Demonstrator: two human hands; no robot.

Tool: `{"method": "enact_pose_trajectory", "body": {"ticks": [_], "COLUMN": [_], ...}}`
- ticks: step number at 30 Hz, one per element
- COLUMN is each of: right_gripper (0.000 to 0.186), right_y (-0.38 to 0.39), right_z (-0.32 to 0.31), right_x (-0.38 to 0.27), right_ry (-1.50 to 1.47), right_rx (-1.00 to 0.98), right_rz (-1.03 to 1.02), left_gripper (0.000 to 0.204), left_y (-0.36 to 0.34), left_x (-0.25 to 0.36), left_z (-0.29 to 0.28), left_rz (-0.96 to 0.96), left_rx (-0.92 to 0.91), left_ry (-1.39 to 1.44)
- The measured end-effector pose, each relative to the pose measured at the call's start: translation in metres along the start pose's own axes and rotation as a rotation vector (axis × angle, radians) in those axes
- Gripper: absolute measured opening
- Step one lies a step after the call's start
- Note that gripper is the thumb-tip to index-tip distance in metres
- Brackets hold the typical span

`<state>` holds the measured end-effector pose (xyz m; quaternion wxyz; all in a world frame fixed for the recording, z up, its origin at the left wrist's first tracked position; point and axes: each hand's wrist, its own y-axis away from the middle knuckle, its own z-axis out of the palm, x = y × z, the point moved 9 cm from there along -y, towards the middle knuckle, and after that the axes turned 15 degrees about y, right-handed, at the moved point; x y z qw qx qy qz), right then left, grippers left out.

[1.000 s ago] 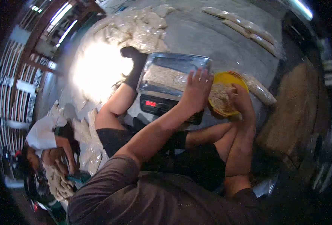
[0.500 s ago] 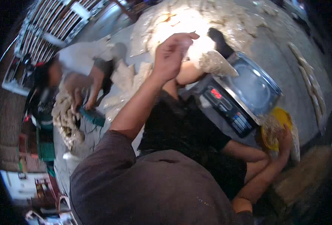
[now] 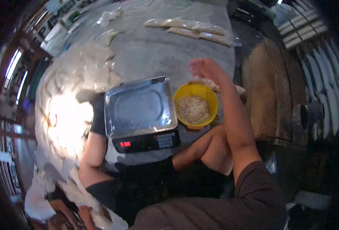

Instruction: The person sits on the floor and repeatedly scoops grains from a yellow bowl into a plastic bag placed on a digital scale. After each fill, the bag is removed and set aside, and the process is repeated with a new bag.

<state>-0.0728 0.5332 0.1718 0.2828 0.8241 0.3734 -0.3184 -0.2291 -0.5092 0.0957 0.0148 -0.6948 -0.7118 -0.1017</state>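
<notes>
The scene is dim overall, with a dark vignette ringing the fisheye frame. A harsh blown-out patch of glare [image 3: 68, 119] washes the floor at left, erasing detail there; it probably comes from the bright openings [image 3: 16, 69] along the left rim. The scale's metal pan [image 3: 138, 105] carries a soft sheen. The raised right hand [image 3: 204, 69] is smeared by motion blur. Straight edges bow strongly toward the rim, and the corners fall into murky, grainy shadow.
</notes>
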Motion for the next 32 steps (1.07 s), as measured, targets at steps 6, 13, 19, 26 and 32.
{"method": "enact_pose_trajectory", "body": {"ticks": [6,13,19,26,32], "right_gripper": [0.027,0.059,0.044,0.021,0.033], "right_y": [-0.142,-0.218,-0.248,-0.165,-0.068], "right_z": [-0.038,-0.247,-0.237,-0.188,-0.221], "right_x": [0.161,0.442,0.415,0.327,0.084], "right_ry": [-0.48,0.057,-0.712,-0.973,-0.498], "right_rx": [0.195,0.917,0.901,1.033,0.963], "right_rz": [0.303,0.507,0.456,0.199,-0.253], "left_gripper": [0.055,0.052,0.042,0.033,0.033], "left_y": [-0.012,-0.127,-0.094,-0.105,-0.086], "left_x": [0.121,0.195,0.21,0.261,0.333], "left_z": [0.056,-0.006,-0.065,-0.036,0.023], "left_rz": [-0.092,0.11,-0.049,0.328,0.516], "left_rx": [0.063,0.06,-0.037,-0.132,0.04], "left_ry": [0.841,0.331,0.296,0.142,-0.188]}}
